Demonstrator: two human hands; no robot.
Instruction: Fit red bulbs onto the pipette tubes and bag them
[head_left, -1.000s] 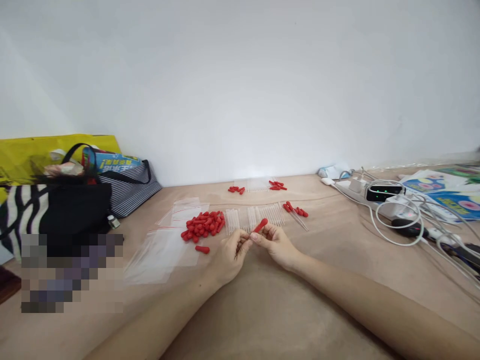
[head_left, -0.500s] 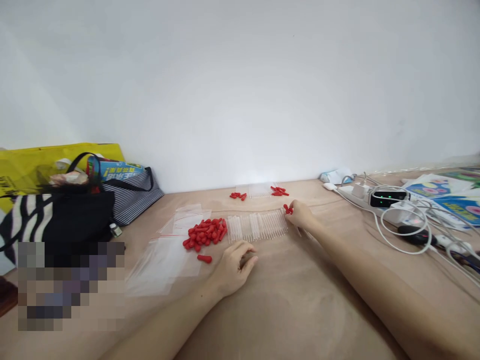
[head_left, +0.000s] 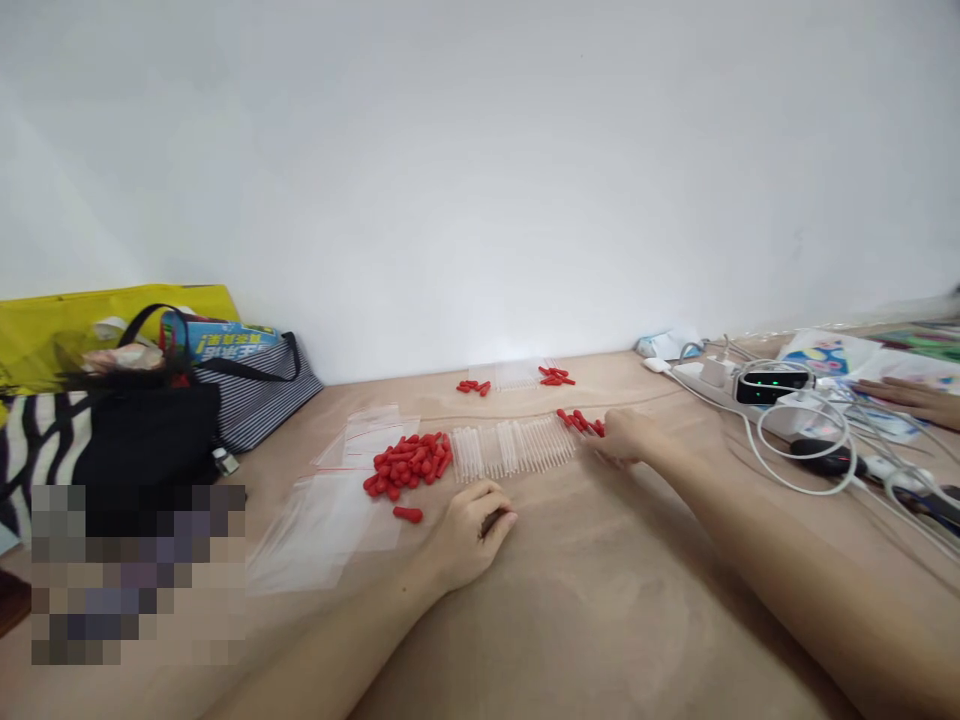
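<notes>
First: Findings on progress?

Second: Partial, in my judgement. A small group of red-capped thin tubes [head_left: 580, 421] lies on the brown-covered desk [head_left: 570, 620], by the right hand [head_left: 628, 438]. Uncapped, a long row of clear thin tubes [head_left: 512, 450] lies side by side between that group and a heaped pile of red rubber bulbs [head_left: 409, 466]. One single red bulb [head_left: 408, 514] sits apart, just nearer the wearer than the pile. Most of the visible stock appears unjoined.

First: Anything at the back?

Second: Two small red clusters, left [head_left: 473, 387] and right [head_left: 556, 376], near the wall; whether those are fitted, I cannot tell. Flat clear plastic bags [head_left: 319, 525] lie left of the pile.

First: Hands?

Second: The right arm is extended forward, hand low and palm down over the capped group. Its fingers point inward and partly hide the tubes; their opening and any grip cannot be confirmed. The left hand [head_left: 469, 535] rests nearer the wearer, below the row, fingers loosely curled, thumb slightly parted, nothing seen in them. Another person's hand [head_left: 911, 400] is at the far right, well apart.
</notes>
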